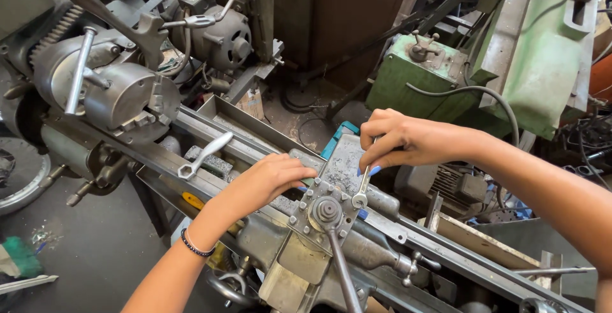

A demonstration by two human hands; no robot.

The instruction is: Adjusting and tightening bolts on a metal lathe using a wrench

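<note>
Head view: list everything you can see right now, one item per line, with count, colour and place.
Lathe: one, grey metal, running from upper left to lower right.
Chuck: one, grey, left.
Tool post: one, grey, centre, with bolt heads on top.
Small wrench: one, silver, upright on the tool post.
Loose wrench: one, silver, lying on the lathe bed.
Electric motor: one, grey, upper centre.
Green machine: one, upper right.
Bracelet: one, dark, left wrist.
Left hand: resting beside the tool post.
Right hand: grip closed on the small wrench.

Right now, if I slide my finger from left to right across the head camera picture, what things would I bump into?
Lathe chuck → loose spanner lying on the lathe bed → left hand → tool post → small spanner held upright → right hand → green machine.
</note>
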